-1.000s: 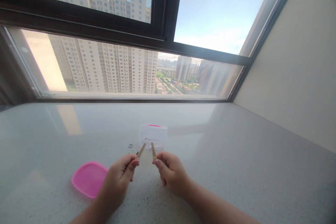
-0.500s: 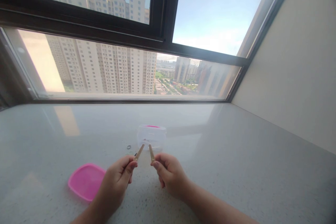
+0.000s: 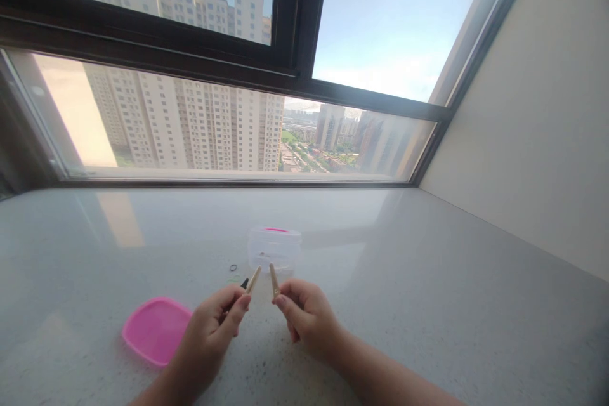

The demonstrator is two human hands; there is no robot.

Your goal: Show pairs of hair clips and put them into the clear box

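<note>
Left hand point(image 3: 209, 330) pinches one thin tan stick point(image 3: 252, 280) between thumb and forefinger, fingers closed tight on its lower end, tip pointing up toward 1 o'clock. Right hand point(image 3: 307, 314) does the same with a second tan stick point(image 3: 274, 281), tip leaning toward 11 o'clock. The two tips sit near each other but apart, just in front of the clear container point(image 3: 275, 248), which stands open on the desk point(image 3: 428, 279) at 12 o'clock from the hands.

Small dark ring point(image 3: 233, 267) lies on the desk at 10 o'clock from the stick tips, just left of the container. Something small and dark shows beside the left stick; too small to tell what. Pink lid point(image 3: 156, 330) lies flat at 9 o'clock from the left hand, well clear.

My read on doing this well:
- grip low, keep both sticks steady, wrists braced near the desk
- bring the tips together slowly; they are thin and will cross easily
- keep the tips low over the desk near the ring so nothing flicks away
- don't knock the container, it looks light
</note>
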